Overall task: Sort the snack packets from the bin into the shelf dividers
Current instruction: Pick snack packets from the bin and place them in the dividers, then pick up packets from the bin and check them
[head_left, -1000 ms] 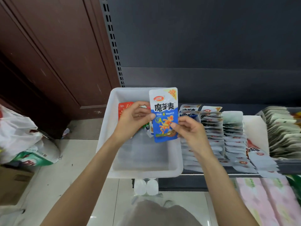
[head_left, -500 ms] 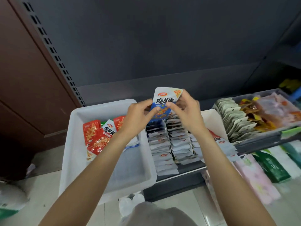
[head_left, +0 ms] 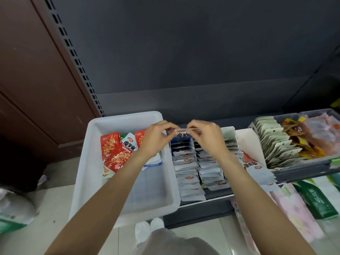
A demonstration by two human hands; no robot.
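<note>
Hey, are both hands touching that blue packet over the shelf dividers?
Touching. The head view shows the left hand and right hand pinching the blue packet's top edge.

Both your hands are up at 12 o'clock pinching the top edge of a blue packet (head_left: 182, 135), left hand (head_left: 156, 138) on one end, right hand (head_left: 207, 137) on the other, right over the back of the leftmost shelf row (head_left: 187, 173). The white bin (head_left: 92, 162) sits at 9 o'clock with red packets (head_left: 112, 151) piled at its far end.
</note>
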